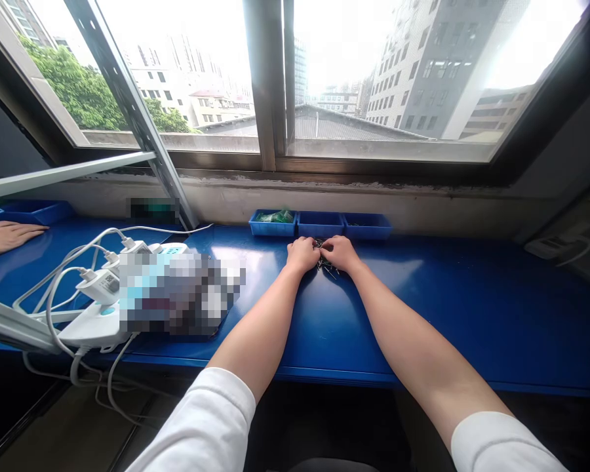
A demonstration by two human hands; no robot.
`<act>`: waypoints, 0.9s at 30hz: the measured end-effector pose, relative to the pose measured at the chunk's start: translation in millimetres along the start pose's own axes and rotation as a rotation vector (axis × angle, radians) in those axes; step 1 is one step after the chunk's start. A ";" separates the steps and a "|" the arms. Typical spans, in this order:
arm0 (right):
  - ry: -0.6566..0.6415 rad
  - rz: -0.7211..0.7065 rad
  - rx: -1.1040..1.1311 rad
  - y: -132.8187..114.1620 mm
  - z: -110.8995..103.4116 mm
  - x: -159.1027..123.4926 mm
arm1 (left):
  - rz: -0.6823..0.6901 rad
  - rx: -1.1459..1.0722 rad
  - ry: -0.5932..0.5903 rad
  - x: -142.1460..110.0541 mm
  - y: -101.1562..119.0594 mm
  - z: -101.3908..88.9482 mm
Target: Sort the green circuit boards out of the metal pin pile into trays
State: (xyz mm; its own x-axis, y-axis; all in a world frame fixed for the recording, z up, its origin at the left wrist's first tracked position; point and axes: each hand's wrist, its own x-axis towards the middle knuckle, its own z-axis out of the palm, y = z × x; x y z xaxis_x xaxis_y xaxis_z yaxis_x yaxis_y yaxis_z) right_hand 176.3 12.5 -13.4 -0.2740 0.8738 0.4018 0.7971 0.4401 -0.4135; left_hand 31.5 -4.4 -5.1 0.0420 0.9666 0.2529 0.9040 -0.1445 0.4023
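On the blue tabletop, my left hand (302, 254) and my right hand (340, 254) are close together on either side of a small pile of thin metal pieces (327, 267). The pieces look dark and shiny, perhaps screws or pins, too small to name for sure. The fingers of both hands are curled inward, with their tips at the pile's far part. What lies between the fingertips is hidden or too small to make out. Several loose pieces stick out on the near side of the pile.
Behind my hands stand a blue bin with green-tinted bags (275, 218), a middle blue bin (320, 226) and a right blue bin (366, 228). A white power strip (96, 322) with plugs and cables lies left, beside a metal rack post (142, 124). Another person's hand (12, 237) rests far left.
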 end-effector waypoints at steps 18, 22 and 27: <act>0.131 -0.022 0.051 -4.7 -3.1 -1.8 | 0.006 -0.053 0.068 -0.6 1.3 -0.9; 0.209 -0.015 0.139 -5.6 -5.4 -1.2 | 0.041 -0.086 0.121 -3.5 4.9 -3.2; 0.239 0.028 0.510 -4.8 -4.7 2.5 | 0.169 -0.154 0.141 -7.9 10.7 -6.1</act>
State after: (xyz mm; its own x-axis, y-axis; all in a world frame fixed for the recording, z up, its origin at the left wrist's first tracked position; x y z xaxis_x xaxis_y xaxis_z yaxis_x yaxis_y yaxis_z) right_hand 174.2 11.6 -6.6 -0.0792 0.8415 0.5345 0.4250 0.5135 -0.7454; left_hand 38.3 -14.9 2.6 0.1175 0.8886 0.4434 0.8136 -0.3422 0.4701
